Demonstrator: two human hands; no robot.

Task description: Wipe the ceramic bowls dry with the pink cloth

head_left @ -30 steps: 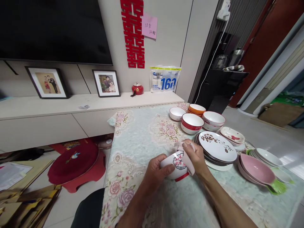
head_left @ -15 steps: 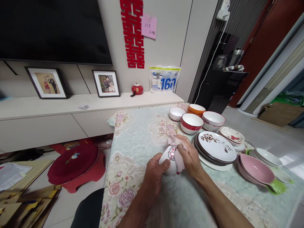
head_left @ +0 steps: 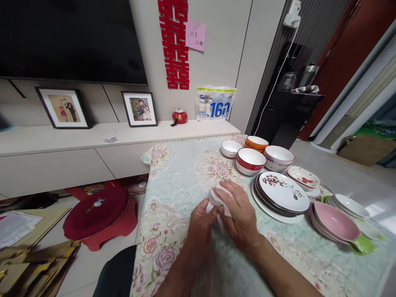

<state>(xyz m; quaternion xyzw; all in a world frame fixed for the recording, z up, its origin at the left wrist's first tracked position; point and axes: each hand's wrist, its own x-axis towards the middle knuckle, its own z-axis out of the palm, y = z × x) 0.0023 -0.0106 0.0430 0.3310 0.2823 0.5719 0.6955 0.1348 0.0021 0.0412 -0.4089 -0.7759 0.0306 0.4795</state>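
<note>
My left hand grips the edge of a small white bowl, thumb on top, above the near part of the table. A pale pink cloth is bunched under my right hand, whose fingers press it over the bowl. Most of the bowl, with its printed pattern, is hidden behind the cloth and fingers. Just right of my right hand stands a stack of plates with brown flowers on the top one.
Behind the plates stand a red-and-white bowl, a small white bowl, orange bowls and pink-rimmed bowls. Pink dishes lie at the right. A floral tablecloth covers the table; a red stool is at left.
My right hand has moved the cloth over the bowl's upper side. The bowl has turned, so its red flower pattern is out of sight now.
</note>
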